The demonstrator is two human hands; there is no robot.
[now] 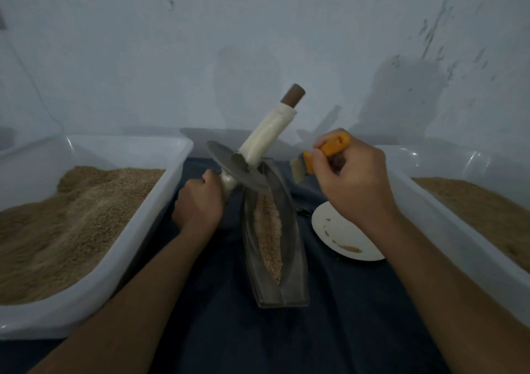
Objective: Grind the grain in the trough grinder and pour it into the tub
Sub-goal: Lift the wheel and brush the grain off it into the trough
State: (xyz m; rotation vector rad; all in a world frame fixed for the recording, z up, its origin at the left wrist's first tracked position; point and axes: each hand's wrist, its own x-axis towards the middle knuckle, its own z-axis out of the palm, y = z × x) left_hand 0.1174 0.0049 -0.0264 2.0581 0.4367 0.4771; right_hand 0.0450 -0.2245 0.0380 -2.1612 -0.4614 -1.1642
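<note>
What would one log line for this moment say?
left hand: grips wheel handle | right hand: holds orange brush | trough: holds grain | wheel: tilted

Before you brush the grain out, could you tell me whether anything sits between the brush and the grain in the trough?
Yes: the tilted grinding wheel, held by the left hand, covers the trough's far end beside the brush in the right hand. The nearer grain lies uncovered.

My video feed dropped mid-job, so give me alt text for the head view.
The left hand grips the grinding wheel's handle, tilting it over the grain-filled metal trough, while the right hand holds an orange brush. Plastic tubs of grain flank a white plate.
</note>
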